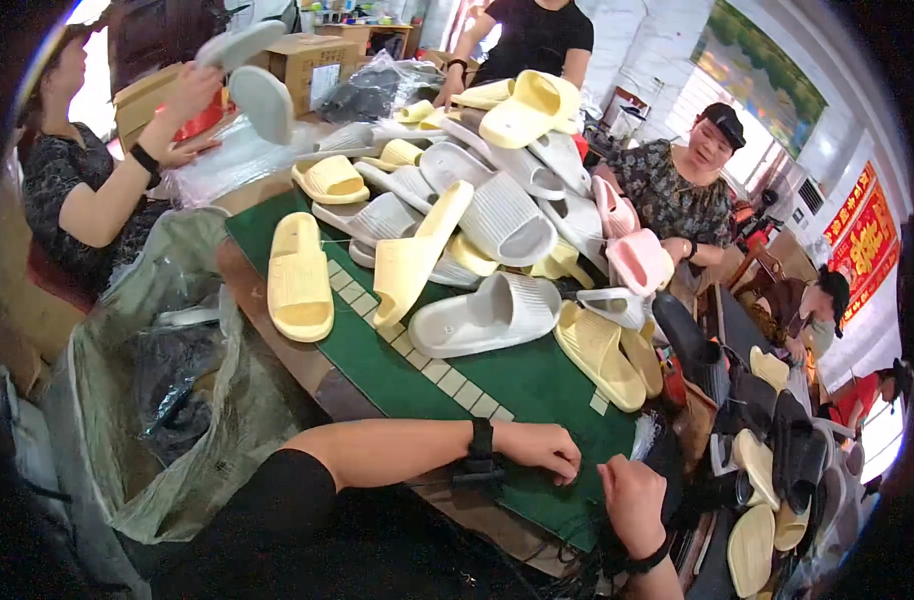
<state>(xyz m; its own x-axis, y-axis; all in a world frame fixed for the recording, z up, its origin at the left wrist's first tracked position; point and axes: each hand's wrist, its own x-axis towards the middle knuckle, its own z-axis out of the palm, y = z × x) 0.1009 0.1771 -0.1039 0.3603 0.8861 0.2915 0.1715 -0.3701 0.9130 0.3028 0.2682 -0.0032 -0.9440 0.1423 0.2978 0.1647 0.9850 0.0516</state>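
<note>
My left hand is low over the near part of a green mat, fingers curled inward, a dark band on its wrist. Close by on the right, my right hand is closed like a fist, also with a wristband. Whatever either hand may hold is hidden. Beyond them lie a grey slide slipper, a yellow slipper and another yellow slipper. A row of small pale squares runs across the mat. Behind rises a heap of grey, yellow and pink slippers.
On the left stands an open woven sack with clear plastic inside. A person at the left holds up grey slippers. Other people stand or sit around the table. More slippers are piled at the right. Cardboard boxes stand behind.
</note>
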